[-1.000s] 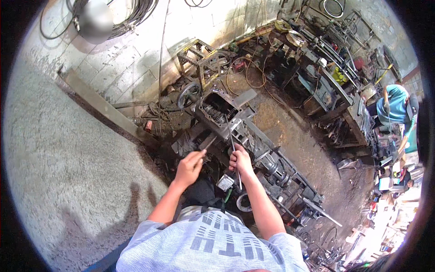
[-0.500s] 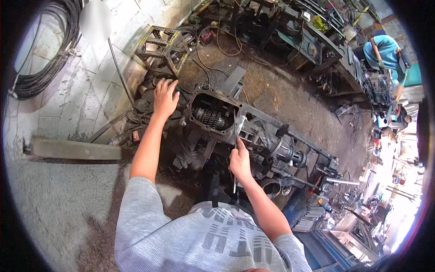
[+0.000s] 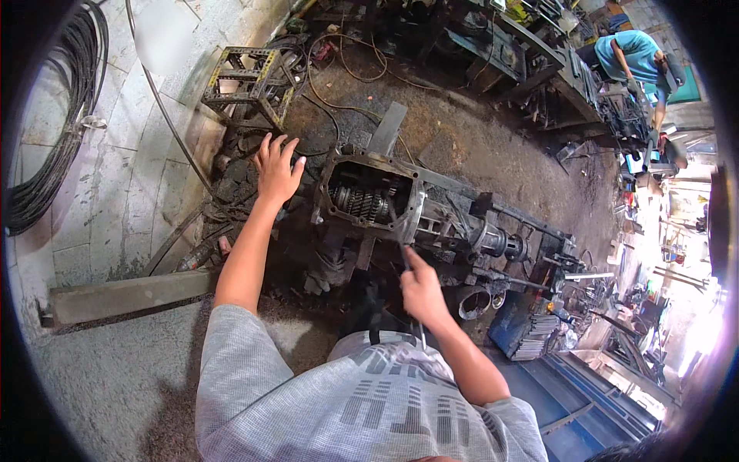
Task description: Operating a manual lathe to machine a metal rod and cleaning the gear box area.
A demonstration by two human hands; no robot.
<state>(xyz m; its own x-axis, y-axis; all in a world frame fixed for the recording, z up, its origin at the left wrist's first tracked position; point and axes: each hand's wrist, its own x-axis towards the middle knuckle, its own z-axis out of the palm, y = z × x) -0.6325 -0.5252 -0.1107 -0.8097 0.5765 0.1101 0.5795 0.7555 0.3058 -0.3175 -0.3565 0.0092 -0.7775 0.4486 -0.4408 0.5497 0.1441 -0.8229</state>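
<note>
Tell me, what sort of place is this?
Probably a machine repair workshop: an open metal housing shows gears inside, the floor is darkly stained, and coiled dark cable or hose is against the wall.

My left hand [image 3: 279, 171] had open air around its spread fingers, between nine and ten o'clock from the metal housing [image 3: 322, 204]; farther out that way, nearer eleven, the yellow-edged stand [image 3: 240, 98] barred the path. The housing's mouth lay uncovered from above, but its rim walled every side and the gears [image 3: 362, 204] filled much of the inside. At five my right hand [image 3: 423, 289] and the thin rod [image 3: 423, 337] it gripped crossed the approach. The shaft assembly [image 3: 500, 245] blocked four, and a flat bar [image 3: 387, 127] jutted just past twelve. Toward two, I had passing room above the floor [image 3: 477, 138] as far as the workbench [image 3: 531, 38].
</note>
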